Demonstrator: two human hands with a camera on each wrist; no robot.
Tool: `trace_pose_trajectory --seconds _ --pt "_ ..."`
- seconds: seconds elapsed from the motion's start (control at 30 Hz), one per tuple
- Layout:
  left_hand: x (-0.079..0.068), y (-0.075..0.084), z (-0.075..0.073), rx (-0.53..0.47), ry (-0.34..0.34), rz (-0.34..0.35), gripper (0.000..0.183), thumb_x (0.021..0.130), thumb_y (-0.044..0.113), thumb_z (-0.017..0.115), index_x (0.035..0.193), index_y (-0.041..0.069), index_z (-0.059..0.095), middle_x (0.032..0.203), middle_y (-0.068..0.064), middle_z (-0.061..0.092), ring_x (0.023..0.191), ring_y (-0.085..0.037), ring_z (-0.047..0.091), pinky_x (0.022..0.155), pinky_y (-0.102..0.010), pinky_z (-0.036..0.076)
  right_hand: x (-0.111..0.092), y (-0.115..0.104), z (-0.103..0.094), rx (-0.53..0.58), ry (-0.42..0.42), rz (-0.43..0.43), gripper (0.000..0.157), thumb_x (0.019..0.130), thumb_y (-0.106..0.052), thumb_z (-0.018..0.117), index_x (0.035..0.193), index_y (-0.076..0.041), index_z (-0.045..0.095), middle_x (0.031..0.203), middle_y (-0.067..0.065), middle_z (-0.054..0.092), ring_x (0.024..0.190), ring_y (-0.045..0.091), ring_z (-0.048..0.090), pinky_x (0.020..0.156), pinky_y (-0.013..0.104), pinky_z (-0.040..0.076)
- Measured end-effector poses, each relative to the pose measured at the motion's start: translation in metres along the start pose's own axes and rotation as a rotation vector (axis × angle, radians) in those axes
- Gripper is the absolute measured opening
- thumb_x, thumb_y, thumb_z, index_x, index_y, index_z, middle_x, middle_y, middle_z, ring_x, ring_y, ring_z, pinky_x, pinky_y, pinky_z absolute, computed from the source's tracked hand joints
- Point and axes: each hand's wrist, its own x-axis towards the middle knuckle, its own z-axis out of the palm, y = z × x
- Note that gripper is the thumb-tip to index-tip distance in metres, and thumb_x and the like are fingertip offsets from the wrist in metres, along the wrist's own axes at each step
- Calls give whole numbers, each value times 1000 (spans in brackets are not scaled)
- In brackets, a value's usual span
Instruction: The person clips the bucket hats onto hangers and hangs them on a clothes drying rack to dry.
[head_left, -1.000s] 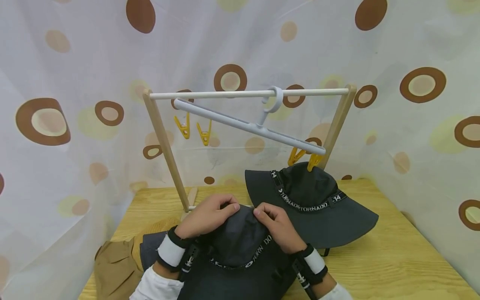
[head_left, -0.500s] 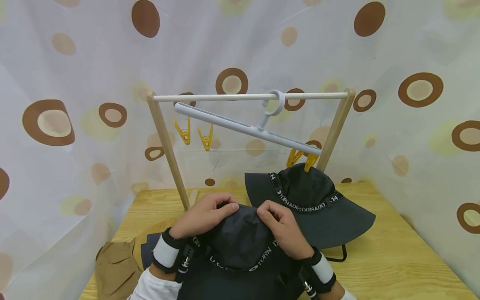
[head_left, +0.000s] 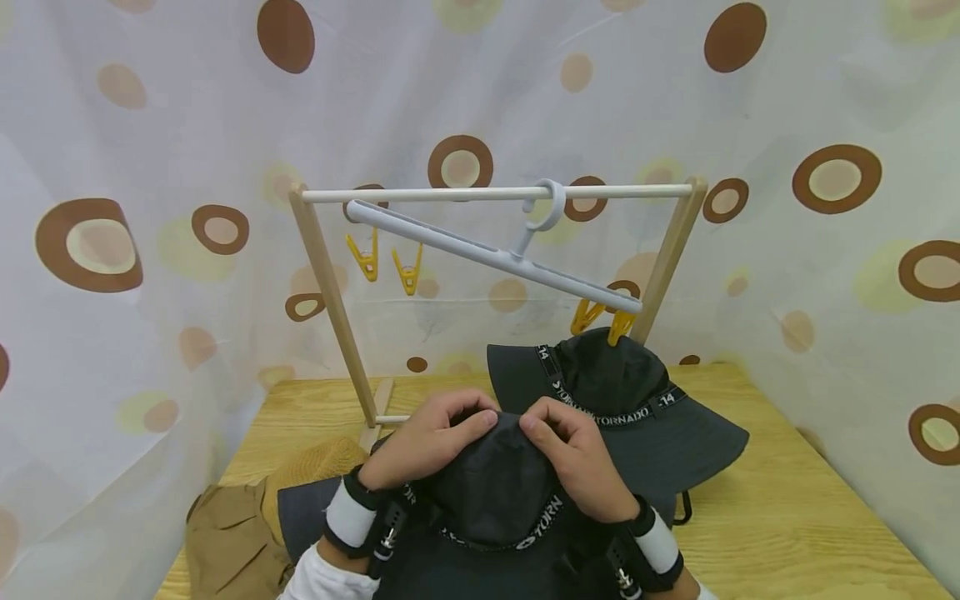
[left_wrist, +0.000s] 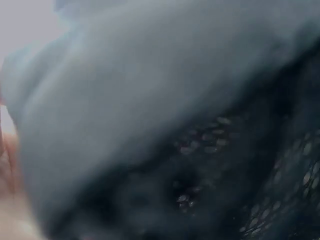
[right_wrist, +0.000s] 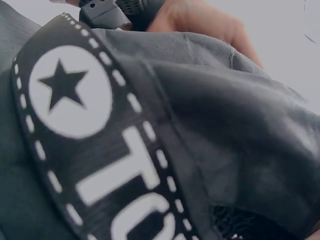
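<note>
Both hands pinch the crown of a dark bucket hat [head_left: 498, 492] low in the head view, the left hand [head_left: 442, 437] and right hand [head_left: 577, 458] a short way apart along its top. White lettering runs round its band [right_wrist: 70, 90], large in the right wrist view with a star. Blurred grey cloth and dark mesh fill the left wrist view. Behind, a second dark hat [head_left: 675, 454] hangs from two yellow clips [head_left: 620, 327] at the low right end of a white hanger [head_left: 457, 244]. Two more yellow clips [head_left: 408, 271] dangle at the hanger's left, holding nothing.
The tilted hanger hooks over the white rod [head_left: 435, 197] of a wooden-sided rack [head_left: 330, 300] on the wood table [head_left: 795, 517]. At left lie a tan pleated item [head_left: 228, 533], a mustard knit [head_left: 322, 462] and a dark blue cloth piece [head_left: 303, 508]. A spotted curtain [head_left: 510, 92] stands behind.
Both hands have shifted slightly right with the held hat. The left hand has come closer to the right along the crown. The hanger and the clipped hat look nearly unchanged.
</note>
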Motion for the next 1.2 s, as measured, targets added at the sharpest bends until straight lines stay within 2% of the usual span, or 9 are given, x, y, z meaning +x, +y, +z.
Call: trace_pose_trajectory --seconds 0.17,0.37,0.57,0.7,0.87,1.03,1.2 --pt "1 -2 3 -19 -8 -4 16 102 19 54 101 11 68 97 -7 66 86 -10 58 81 -25 46 0 1 -3 -15 10 -1 17 102 -7 53 88 -1 61 74 -11 54 67 6 54 60 28 47" --pt "1 -2 1 -25 -38 -23 17 102 19 55 106 9 68 102 -9 66 89 -11 58 83 -26 47 1 -2 -7 -71 22 -3 17 101 -8 55 87 -3 63 75 -9 54 68 8 54 62 28 46" --pt "3 0 1 -35 -41 -8 17 101 17 57 107 6 68 103 -12 66 89 -11 59 82 -27 50 3 -4 -13 -130 45 38 14 100 -10 57 90 -4 65 77 -7 57 68 9 54 63 27 47" --pt "3 1 2 -27 -19 2 14 100 15 58 104 8 69 101 -10 67 90 -11 59 82 -27 51 6 -4 -18 -223 124 103 12 100 -14 59 96 -5 66 86 -2 60 73 9 55 68 25 47" --pt "1 1 -1 -6 16 6 12 99 14 58 101 10 69 99 -7 68 90 -10 59 85 -26 48 17 -2 -29 -349 276 182 17 100 -16 60 112 -4 64 107 10 64 92 10 57 81 22 48" --pt "-1 1 -3 -3 26 12 12 99 14 59 101 11 70 99 -6 68 91 -10 58 85 -26 49 33 5 -44 -410 350 243 33 100 -15 57 131 -3 54 128 17 56 107 26 57 88 33 46" --pt "-2 3 -5 -10 23 9 12 99 14 59 102 10 70 101 -6 68 92 -10 58 86 -26 49 48 9 -56 -485 393 281 43 99 -16 57 140 -5 48 137 21 51 110 37 58 89 43 47"
